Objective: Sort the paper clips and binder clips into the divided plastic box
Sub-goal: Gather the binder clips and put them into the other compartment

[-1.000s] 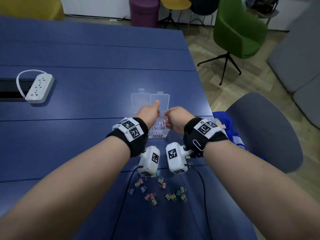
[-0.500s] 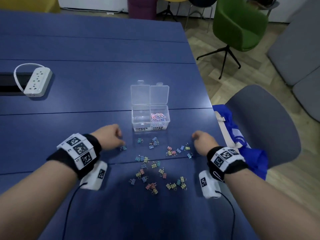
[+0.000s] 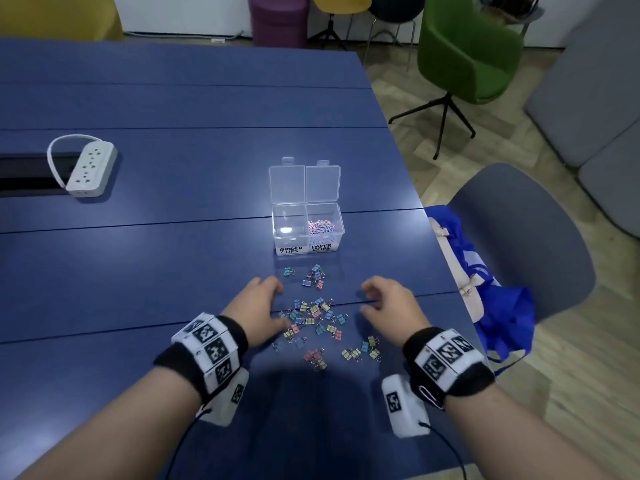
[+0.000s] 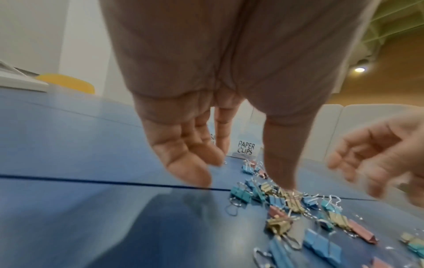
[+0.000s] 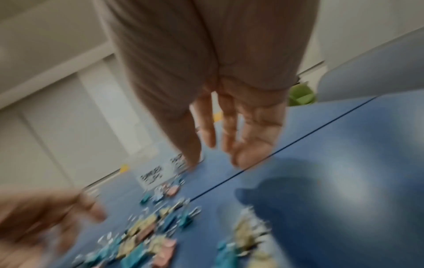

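Fingers point(image 3: 273, 285) loose, both hands empty | I've pulled back from box point(image 3: 307, 233) to binder clips point(image 3: 313, 315) | paper clips point(image 3: 321, 226) done, binders next

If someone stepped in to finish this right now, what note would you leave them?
Left hand: open, holding nothing, at the left edge of the binder clips.
Right hand: open, holding nothing, to their right.
Box: lids open, beyond the pile.
Done: paper clips lie in the right compartment, labelled PAPER CLIPS.
Left: the BINDER CLIPS compartment looks empty; every binder clip is on the table. Gather them into the left compartment.
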